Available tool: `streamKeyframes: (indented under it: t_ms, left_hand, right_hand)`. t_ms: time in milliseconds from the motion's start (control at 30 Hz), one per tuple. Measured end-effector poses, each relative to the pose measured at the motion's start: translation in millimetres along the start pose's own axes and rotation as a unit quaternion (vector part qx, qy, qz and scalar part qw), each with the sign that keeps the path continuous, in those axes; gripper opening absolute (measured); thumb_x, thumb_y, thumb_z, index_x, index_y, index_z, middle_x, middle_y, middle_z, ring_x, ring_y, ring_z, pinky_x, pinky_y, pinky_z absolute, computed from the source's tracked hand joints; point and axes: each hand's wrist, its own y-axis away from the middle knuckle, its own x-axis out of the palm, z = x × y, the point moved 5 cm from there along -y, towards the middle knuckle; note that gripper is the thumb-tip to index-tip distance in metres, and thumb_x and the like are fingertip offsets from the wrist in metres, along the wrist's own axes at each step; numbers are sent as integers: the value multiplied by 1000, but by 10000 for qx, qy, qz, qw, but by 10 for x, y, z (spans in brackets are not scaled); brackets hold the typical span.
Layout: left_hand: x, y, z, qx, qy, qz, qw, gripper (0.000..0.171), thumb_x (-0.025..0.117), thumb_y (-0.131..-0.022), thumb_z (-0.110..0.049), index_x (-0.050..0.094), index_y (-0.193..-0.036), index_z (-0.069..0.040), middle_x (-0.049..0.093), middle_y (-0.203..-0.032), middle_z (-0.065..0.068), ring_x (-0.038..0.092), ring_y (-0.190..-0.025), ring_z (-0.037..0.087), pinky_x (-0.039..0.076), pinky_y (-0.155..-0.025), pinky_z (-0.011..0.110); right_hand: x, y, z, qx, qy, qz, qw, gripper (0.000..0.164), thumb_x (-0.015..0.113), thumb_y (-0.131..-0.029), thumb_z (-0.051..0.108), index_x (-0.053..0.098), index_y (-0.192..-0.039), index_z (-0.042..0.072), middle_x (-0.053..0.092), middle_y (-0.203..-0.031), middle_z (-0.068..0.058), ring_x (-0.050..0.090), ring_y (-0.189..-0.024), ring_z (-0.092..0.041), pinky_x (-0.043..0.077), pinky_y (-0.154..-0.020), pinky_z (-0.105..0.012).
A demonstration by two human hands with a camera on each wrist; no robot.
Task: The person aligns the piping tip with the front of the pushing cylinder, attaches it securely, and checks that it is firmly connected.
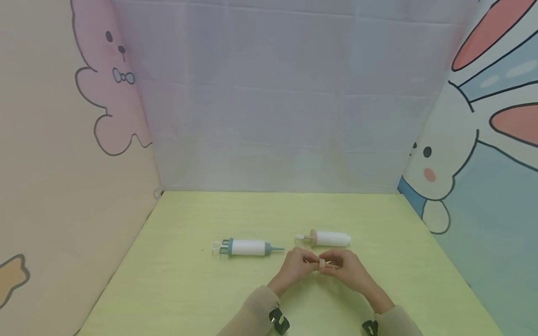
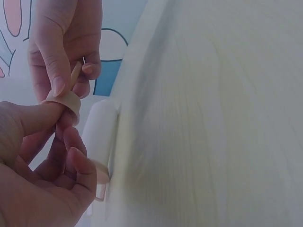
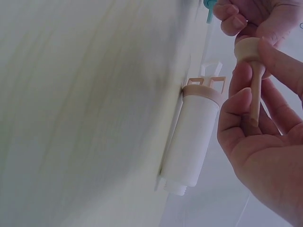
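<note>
Both hands meet over the front middle of the table. Between them is a beige nozzle cap (image 3: 248,49), a wide threaded-looking ring with a long thin spout (image 3: 255,97). My left hand (image 1: 293,268) pinches the ring's open side with thumb and fingertips. From the other side my right hand (image 1: 348,269) holds the ring by its rim, the spout lying along its curled fingers. Just beyond the hands lies a white cylinder (image 1: 331,238) with a beige collar and plunger handle; its bare threaded end (image 3: 176,187) points right.
A second, similar white cylinder (image 1: 249,248) with teal ends and a teal spout lies left of the first. The pale yellow table (image 1: 180,289) is bounded by a white back sheet (image 1: 269,93) and side walls printed with cartoon animals.
</note>
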Motion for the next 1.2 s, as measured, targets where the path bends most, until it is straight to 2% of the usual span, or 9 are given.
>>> streamKeyframes:
  t_ms: [133, 300, 433, 633, 833, 933, 1000, 1100, 1200]
  left_hand:
    - [21, -17, -9, 81, -185, -43, 9998, 11, 76, -82, -23, 78, -83, -12, 69, -74, -12, 53, -60, -1, 44, -54, 20]
    - [-10, -68, -56, 524, -929, -371, 9936, 6, 75, -82, -17, 77, -84, -11, 67, -72, -12, 52, -59, -3, 43, -53, 17]
    - [-63, -121, -79, 860, -1385, -766, 9836, 9, 75, -81, -13, 75, -88, -8, 61, -65, -11, 49, -55, -1, 41, -50, 16]
    - [-91, -209, -39, 961, -2212, -1233, 9626, 17, 78, -78, -19, 72, -91, -11, 49, -72, -6, 43, -68, 8, 37, -58, 20]
    - [-47, -368, -29, 1073, -2970, -1143, 9419, 32, 79, -75, -23, 66, -102, -13, 49, -92, -2, 44, -88, 16, 40, -73, 27]
    - [4, -465, -30, 1031, -3520, -921, 9257, 46, 79, -76, -27, 61, -115, -13, 54, -108, 1, 48, -101, 20, 41, -85, 35]
    - [39, -533, -29, 932, -3997, -793, 9084, 56, 79, -76, -33, 57, -125, -15, 54, -117, 3, 48, -109, 22, 39, -91, 39]
    - [79, -625, -38, 829, -4614, -694, 8806, 63, 78, -76, -40, 55, -130, -18, 52, -125, 3, 45, -115, 23, 38, -92, 42]
    - [107, -686, -43, 756, -4971, -628, 8621, 66, 79, -74, -44, 55, -132, -22, 52, -128, 2, 44, -116, 23, 38, -91, 43]
  right_hand:
    - [-19, -12, -179, -49, 109, -105, 9999, 32, 75, -82, 8, 65, -110, -4, 65, -106, -17, 66, -93, -31, 53, -73, -28]
    - [-58, 8, -202, -27, 99, -199, 9998, 33, 76, -81, 8, 65, -108, -5, 65, -106, -17, 66, -94, -31, 52, -75, -27]
    - [-79, 26, -228, 23, 186, -282, 9994, 32, 76, -80, 9, 65, -107, -4, 65, -105, -15, 65, -94, -30, 52, -77, -27]
    - [-99, 59, -273, 14, 299, -333, 9990, 32, 77, -80, 11, 66, -107, -3, 66, -105, -14, 65, -94, -29, 51, -78, -27]
    - [-126, 84, -284, 40, 288, -323, 9991, 33, 76, -82, 13, 65, -109, -4, 66, -106, -14, 64, -96, -30, 52, -79, -30]
    - [-132, 99, -294, 55, 240, -310, 9992, 33, 76, -82, 13, 65, -109, -3, 66, -107, -14, 64, -97, -30, 51, -79, -30]
    - [-134, 101, -307, 42, 248, -320, 9992, 33, 76, -82, 13, 66, -109, -3, 66, -107, -13, 64, -97, -29, 51, -79, -29]
    - [-133, 95, -319, -68, 203, -328, 9992, 32, 76, -82, 12, 66, -108, -4, 66, -106, -14, 64, -96, -30, 52, -79, -30]
    - [-127, 91, -331, -167, 113, -291, 9994, 33, 76, -82, 12, 65, -108, -6, 66, -105, -16, 65, -95, -30, 52, -78, -30]
